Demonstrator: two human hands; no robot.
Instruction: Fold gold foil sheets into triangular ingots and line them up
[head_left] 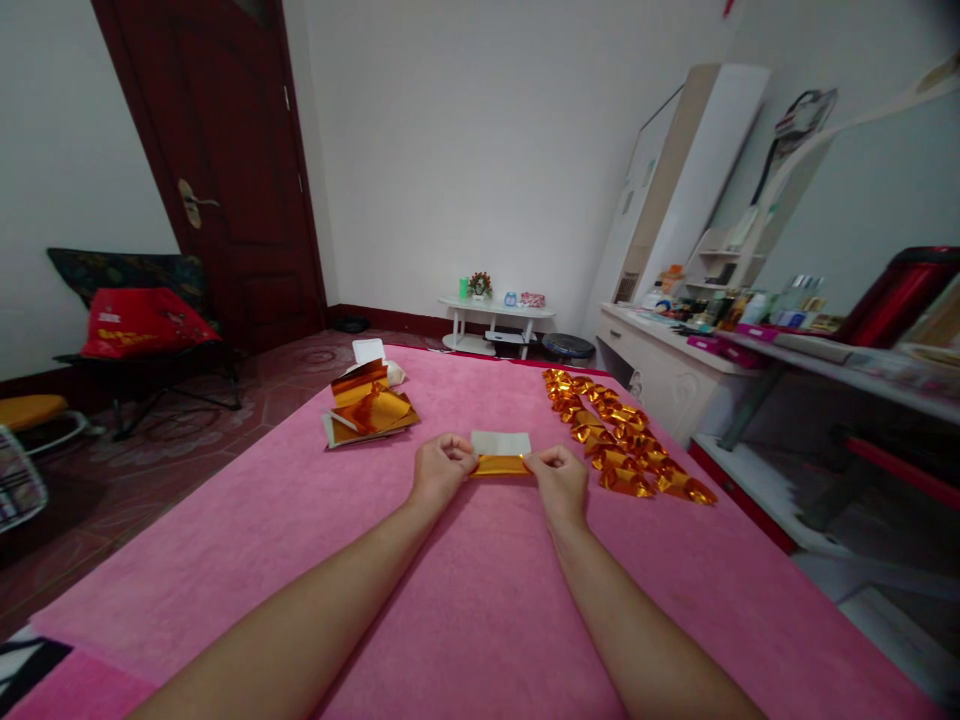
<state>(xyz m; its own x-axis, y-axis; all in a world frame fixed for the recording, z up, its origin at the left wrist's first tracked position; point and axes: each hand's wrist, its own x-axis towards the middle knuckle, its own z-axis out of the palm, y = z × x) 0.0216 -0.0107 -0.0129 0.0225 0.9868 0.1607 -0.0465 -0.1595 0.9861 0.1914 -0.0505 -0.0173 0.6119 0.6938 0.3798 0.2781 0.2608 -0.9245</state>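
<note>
A sheet of gold foil paper (501, 443) with a pale underside lies before me on the pink cloth, its near edge folded over into a shiny gold band. My left hand (444, 468) pinches the left end of that band. At the right end, my right hand (559, 476) grips it between thumb and fingers. Whether anything is inside the fold is hidden. Left of my hands rests a loose stack of gold foil sheets (375, 408). To the right, several twisted gold foil pieces (611, 428) lie in rows.
The pink cloth (465, 600) covers the surface under my arms. Behind the foil stack sit a white container (368, 351) and a whitish bundle (394, 373). A dressing table (667, 370) with bottles stands at right. A folding chair holds a red bag (146, 320) at left.
</note>
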